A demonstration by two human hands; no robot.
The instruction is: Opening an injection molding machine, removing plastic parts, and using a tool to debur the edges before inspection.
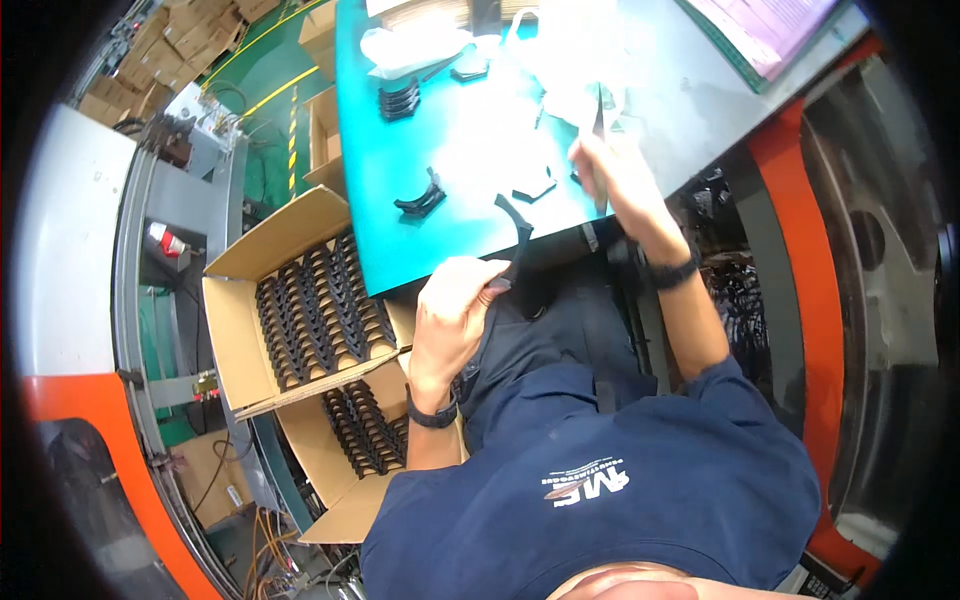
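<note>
My left hand (452,305) is closed at the near edge of the table, pinching the lower end of a black curved plastic part (522,232) that stands up from the fingers. Over the table to the right, my right hand (622,180) is closed around a slim knife (599,115), its dark pointed blade sticking out past the fingers. Between the hands another black curved part (536,188) lies on the green mat (400,250). A few more black parts (420,202) rest together left of it, and a small stack of black parts (399,100) sits farther back.
At my left stands an open cardboard box (280,225) filled with rows of black parts; a second box (310,440) with more is below it. White plastic bags (415,50) lie at the back of the table. Orange-and-grey machinery (785,200) flanks the right side.
</note>
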